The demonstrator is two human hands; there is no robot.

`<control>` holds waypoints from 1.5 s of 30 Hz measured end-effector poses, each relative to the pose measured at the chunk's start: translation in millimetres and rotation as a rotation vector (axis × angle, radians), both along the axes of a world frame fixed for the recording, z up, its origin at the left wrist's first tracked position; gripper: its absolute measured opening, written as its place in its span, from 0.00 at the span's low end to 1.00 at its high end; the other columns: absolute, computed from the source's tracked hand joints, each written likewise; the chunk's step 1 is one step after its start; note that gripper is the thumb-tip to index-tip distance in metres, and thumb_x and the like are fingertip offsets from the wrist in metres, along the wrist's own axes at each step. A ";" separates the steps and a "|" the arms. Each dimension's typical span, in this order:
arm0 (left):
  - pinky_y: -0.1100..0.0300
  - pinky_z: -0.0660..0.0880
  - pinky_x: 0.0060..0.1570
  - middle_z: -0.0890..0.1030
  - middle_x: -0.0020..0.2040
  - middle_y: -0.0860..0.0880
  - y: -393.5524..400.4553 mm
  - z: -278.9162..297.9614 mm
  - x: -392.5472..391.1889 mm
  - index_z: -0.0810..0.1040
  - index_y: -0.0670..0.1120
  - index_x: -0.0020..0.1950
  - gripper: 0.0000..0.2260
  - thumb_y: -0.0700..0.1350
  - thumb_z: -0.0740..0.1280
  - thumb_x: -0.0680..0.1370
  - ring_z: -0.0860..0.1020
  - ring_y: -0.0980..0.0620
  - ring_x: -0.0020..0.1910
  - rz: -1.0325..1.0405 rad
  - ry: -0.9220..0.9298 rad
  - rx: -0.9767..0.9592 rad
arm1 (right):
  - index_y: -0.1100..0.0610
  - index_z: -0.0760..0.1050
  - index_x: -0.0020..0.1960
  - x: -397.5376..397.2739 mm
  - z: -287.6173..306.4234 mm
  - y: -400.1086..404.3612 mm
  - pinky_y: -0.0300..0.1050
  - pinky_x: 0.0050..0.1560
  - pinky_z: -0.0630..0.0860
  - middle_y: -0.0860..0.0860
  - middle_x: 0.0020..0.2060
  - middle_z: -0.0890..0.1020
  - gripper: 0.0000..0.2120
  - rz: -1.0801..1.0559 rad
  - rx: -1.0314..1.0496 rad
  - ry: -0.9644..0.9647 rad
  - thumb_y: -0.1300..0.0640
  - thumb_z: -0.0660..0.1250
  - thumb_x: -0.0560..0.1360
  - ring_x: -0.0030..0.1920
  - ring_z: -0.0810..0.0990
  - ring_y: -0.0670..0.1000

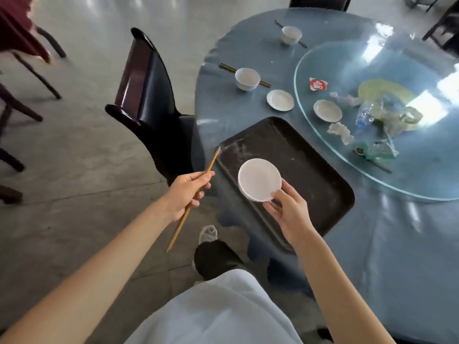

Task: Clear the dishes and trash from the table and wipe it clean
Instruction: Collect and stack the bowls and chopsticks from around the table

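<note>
Small white dish (259,180) held above the dark tray (310,170), not yet set down.

Pinched at its near rim by the right hand (289,212); left hand (187,193) curled round chopsticks (193,199), apparently a pair. Best lowered flat onto bare tray, chopsticks laid alongside. Remaining on the tabletop (397,244): two bowls, two saucers, wrappers and plastic on the glass turntable (422,192).

Bare forearms, pale blue-white garment (223,314), dark trousers (216,259), white shoe (208,234)
</note>
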State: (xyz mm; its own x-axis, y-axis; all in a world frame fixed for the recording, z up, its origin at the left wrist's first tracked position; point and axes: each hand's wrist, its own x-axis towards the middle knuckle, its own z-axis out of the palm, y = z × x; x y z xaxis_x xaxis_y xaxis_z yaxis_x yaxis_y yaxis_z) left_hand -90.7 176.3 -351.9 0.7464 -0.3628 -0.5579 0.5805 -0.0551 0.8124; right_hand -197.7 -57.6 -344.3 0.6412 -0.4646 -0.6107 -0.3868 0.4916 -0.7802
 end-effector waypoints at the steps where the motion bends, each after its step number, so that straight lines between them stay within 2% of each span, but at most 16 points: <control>1: 0.69 0.61 0.21 0.73 0.42 0.50 12.4 -1.1 11.8 0.82 0.46 0.60 0.10 0.47 0.67 0.82 0.67 0.59 0.29 0.024 -0.002 0.011 | 0.49 0.80 0.68 16.6 -2.5 9.8 0.48 0.47 0.85 0.52 0.59 0.85 0.20 0.009 0.006 0.002 0.65 0.69 0.80 0.51 0.88 0.54; 5: 0.69 0.62 0.22 0.74 0.43 0.49 50.0 0.2 70.6 0.81 0.46 0.62 0.11 0.47 0.66 0.83 0.68 0.59 0.29 0.081 -0.014 0.061 | 0.49 0.80 0.68 86.8 -11.4 46.0 0.54 0.56 0.85 0.51 0.59 0.86 0.19 0.032 0.023 0.005 0.64 0.70 0.80 0.54 0.87 0.56; 8: 0.69 0.62 0.22 0.73 0.42 0.50 70.7 1.6 123.5 0.81 0.46 0.63 0.12 0.47 0.65 0.83 0.67 0.58 0.30 0.101 -0.033 0.076 | 0.49 0.80 0.68 144.1 -21.3 70.1 0.55 0.58 0.84 0.51 0.59 0.85 0.19 0.036 0.015 0.001 0.63 0.70 0.80 0.55 0.87 0.56; 12: 0.68 0.64 0.23 0.74 0.42 0.50 92.8 7.4 183.1 0.82 0.48 0.60 0.10 0.48 0.66 0.83 0.68 0.58 0.30 0.114 -0.021 0.116 | 0.49 0.79 0.69 209.0 -21.7 97.3 0.47 0.51 0.85 0.51 0.62 0.84 0.19 0.000 0.029 0.019 0.63 0.68 0.81 0.57 0.85 0.55; 15: 0.67 0.64 0.25 0.76 0.42 0.50 99.7 17.9 226.9 0.83 0.49 0.60 0.09 0.49 0.66 0.82 0.70 0.58 0.31 0.056 -0.079 0.147 | 0.49 0.79 0.70 254.7 -17.9 110.2 0.43 0.46 0.84 0.52 0.63 0.83 0.21 -0.037 0.051 0.019 0.65 0.67 0.81 0.57 0.85 0.55; 21: 0.66 0.60 0.24 0.77 0.42 0.48 105.4 38.6 301.3 0.82 0.47 0.61 0.10 0.48 0.65 0.83 0.66 0.57 0.29 -0.002 -0.064 0.114 | 0.49 0.78 0.71 322.2 -5.0 127.7 0.48 0.52 0.85 0.52 0.61 0.83 0.20 -0.033 0.022 0.045 0.63 0.68 0.81 0.54 0.86 0.54; 27: 0.68 0.60 0.20 0.75 0.41 0.48 134.2 45.4 387.2 0.81 0.45 0.62 0.11 0.47 0.65 0.83 0.64 0.58 0.27 -0.038 -0.002 0.037 | 0.49 0.79 0.70 384.4 1.6 158.9 0.47 0.51 0.85 0.50 0.56 0.85 0.20 -0.098 0.004 0.064 0.62 0.69 0.80 0.51 0.87 0.53; 31: 0.68 0.59 0.21 0.74 0.41 0.49 165.0 42.3 453.8 0.81 0.43 0.63 0.12 0.45 0.62 0.84 0.63 0.58 0.29 -0.122 0.062 -0.062 | 0.50 0.78 0.70 430.4 3.0 193.0 0.43 0.47 0.84 0.48 0.50 0.87 0.21 -0.181 0.008 0.035 0.64 0.68 0.80 0.44 0.89 0.47; 33: 0.68 0.58 0.21 0.74 0.41 0.50 183.1 41.5 488.7 0.80 0.42 0.63 0.12 0.44 0.62 0.84 0.64 0.58 0.29 -0.165 0.092 -0.102 | 0.49 0.79 0.70 455.2 4.4 213.6 0.44 0.48 0.84 0.47 0.51 0.87 0.21 -0.228 -0.003 0.030 0.64 0.68 0.80 0.46 0.89 0.48; 38: 0.68 0.66 0.24 0.74 0.42 0.49 230.4 43.7 568.1 0.77 0.39 0.65 0.13 0.42 0.60 0.85 0.70 0.58 0.31 -0.240 0.158 -0.148 | 0.48 0.78 0.70 507.7 11.2 265.9 0.43 0.52 0.84 0.51 0.61 0.84 0.21 -0.363 0.035 -0.004 0.65 0.67 0.80 0.57 0.85 0.54; 42: 0.66 0.74 0.29 0.76 0.42 0.49 258.9 44.5 625.5 0.77 0.39 0.66 0.14 0.43 0.58 0.86 0.74 0.56 0.33 -0.260 0.161 -0.134 | 0.48 0.79 0.69 540.4 15.9 293.1 0.43 0.50 0.84 0.51 0.63 0.83 0.22 -0.438 0.051 0.004 0.66 0.66 0.80 0.59 0.83 0.54; 45: 0.64 0.77 0.31 0.78 0.40 0.51 267.1 43.6 669.4 0.77 0.40 0.66 0.14 0.43 0.58 0.86 0.77 0.56 0.34 -0.259 0.159 -0.136 | 0.49 0.79 0.69 562.3 15.6 301.6 0.41 0.47 0.84 0.52 0.63 0.83 0.22 -0.498 0.069 0.008 0.66 0.67 0.79 0.59 0.83 0.54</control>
State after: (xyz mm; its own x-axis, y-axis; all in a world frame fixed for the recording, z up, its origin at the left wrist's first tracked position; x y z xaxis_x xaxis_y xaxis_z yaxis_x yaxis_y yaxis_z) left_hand 578.8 443.4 -308.3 0.5272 -0.6078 -0.5938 0.6816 -0.1147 0.7227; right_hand 364.5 244.0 -328.7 0.3470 -0.6715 -0.6547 -0.0977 0.6684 -0.7373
